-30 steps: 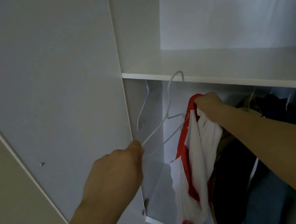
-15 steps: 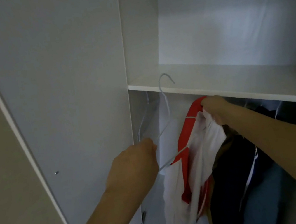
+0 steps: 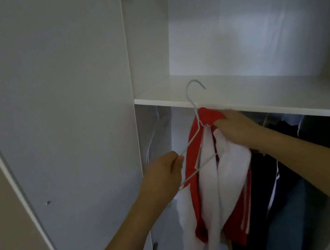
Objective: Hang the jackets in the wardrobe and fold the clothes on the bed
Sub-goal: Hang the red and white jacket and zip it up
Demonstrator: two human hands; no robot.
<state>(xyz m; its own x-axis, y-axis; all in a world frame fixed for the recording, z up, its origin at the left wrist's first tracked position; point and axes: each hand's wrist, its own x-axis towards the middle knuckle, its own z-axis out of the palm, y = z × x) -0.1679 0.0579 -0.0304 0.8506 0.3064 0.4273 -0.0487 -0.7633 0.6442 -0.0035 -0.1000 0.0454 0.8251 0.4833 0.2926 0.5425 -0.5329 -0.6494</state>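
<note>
Threading white wire hanger (image 3: 198, 132), left hand (image 3: 163, 177) pinching its corner, right hand (image 3: 233, 124) clutching red-and-white jacket (image 3: 203, 183); collar may slip off thin wire.

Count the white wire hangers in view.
2. One hanger is held by the left hand, its hook up by the shelf, with the jacket on it. A spare hanger hangs at the wardrobe's left wall. More may hide among the dark clothes.

No readable text or labels anywhere (wardrobe included).
</note>
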